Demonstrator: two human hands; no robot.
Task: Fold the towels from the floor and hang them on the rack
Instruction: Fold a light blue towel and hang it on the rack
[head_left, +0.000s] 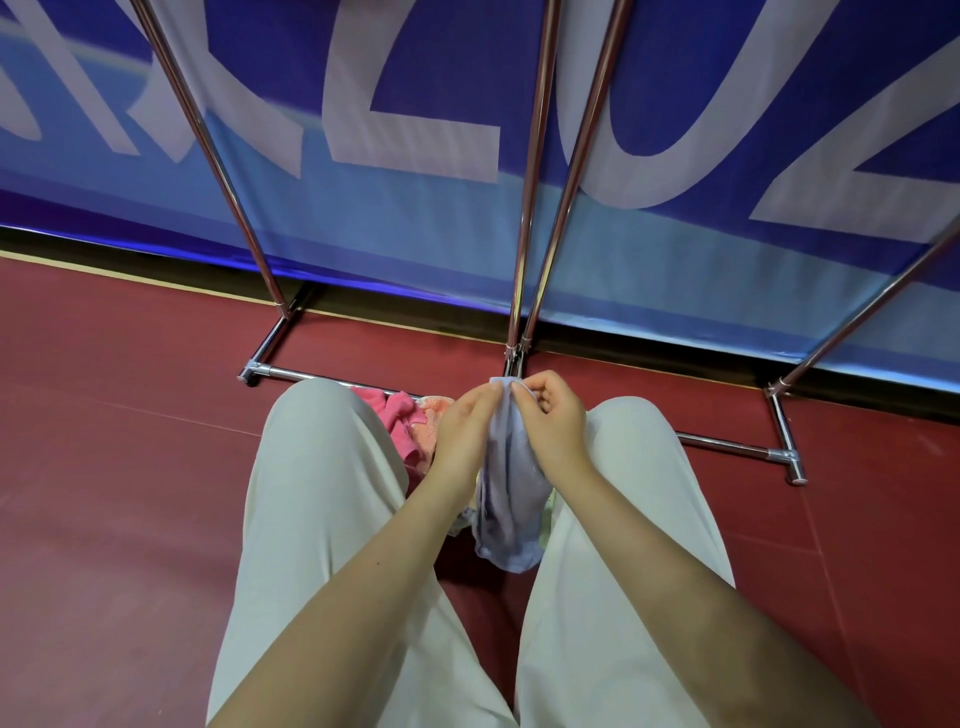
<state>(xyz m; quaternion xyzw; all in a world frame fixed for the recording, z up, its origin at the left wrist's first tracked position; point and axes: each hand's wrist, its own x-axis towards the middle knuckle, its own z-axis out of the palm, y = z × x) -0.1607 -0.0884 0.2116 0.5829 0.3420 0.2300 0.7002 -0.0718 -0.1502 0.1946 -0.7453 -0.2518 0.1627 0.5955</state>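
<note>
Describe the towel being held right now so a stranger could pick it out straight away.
Start at the chrome rack before the blue banner, then drop to the knees. There the left hand and right hand pinch the lavender towel. It alone hangs lifted; the pink towels lie heaped on the floor.

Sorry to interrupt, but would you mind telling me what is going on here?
A person crouches in front of a metal rack. Both the left hand and the right hand pinch the top edge of a pale blue towel, which hangs between the knees. A pink towel lies on the red floor, beside an orange one. Nothing visibly hangs on the rack.
</note>
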